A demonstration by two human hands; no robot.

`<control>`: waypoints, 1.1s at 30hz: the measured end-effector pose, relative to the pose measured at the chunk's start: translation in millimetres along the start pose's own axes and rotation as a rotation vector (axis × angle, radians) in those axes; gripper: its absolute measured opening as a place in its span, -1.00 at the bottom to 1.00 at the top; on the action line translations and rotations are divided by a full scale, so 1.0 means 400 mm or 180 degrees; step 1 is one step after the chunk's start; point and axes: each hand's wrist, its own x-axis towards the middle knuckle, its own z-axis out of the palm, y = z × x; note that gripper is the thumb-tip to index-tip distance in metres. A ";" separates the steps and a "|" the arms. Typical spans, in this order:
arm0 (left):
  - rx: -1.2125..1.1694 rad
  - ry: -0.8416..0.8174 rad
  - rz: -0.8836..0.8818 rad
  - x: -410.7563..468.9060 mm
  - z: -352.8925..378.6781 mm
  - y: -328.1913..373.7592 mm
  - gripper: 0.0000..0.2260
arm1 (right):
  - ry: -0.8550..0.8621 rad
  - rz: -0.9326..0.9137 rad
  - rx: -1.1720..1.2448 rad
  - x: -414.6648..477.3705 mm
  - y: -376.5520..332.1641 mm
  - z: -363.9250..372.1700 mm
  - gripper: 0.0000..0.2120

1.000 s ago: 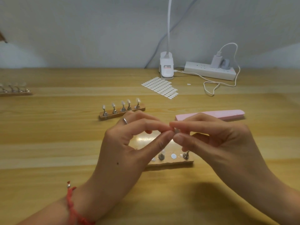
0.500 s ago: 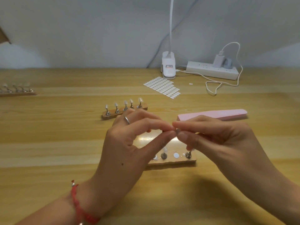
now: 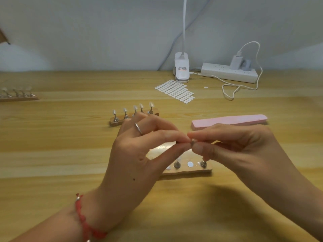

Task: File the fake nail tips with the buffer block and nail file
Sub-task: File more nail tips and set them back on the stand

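Observation:
My left hand and my right hand meet fingertip to fingertip above the table and pinch a small metal nail peg between them; any nail tip on it is hidden by the fingers. Below them lies a wooden nail stand with two metal pegs and white pads showing. Behind my left hand, a second wooden stand holds several white fake nail tips. The pink buffer block lies on the table behind my right hand.
A sheet of white adhesive pads lies further back. A white lamp clamp, a power strip with a charger and looping cable line the wall. A third nail stand sits at the far left.
Both hands stay pinched together on the small peg; only the view has shifted slightly, so the hands and stands appear a little further right.

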 end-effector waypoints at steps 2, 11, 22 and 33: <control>-0.0066 -0.0119 -0.0001 0.001 -0.002 0.003 -0.93 | -0.0066 0.0147 0.0115 0.003 -0.002 -0.010 -0.70; -0.0360 -0.0261 -0.0029 0.007 -0.012 0.035 -0.95 | -0.0776 0.0376 0.0513 0.015 -0.004 -0.045 -0.51; -0.0083 0.0006 -0.0089 -0.004 0.002 0.033 -0.92 | -0.1214 0.0698 0.1345 0.007 0.007 -0.033 -0.49; -0.0083 -0.0217 -0.0318 -0.005 0.002 0.031 -0.89 | -0.1036 0.0561 0.1195 0.009 0.019 -0.026 -0.47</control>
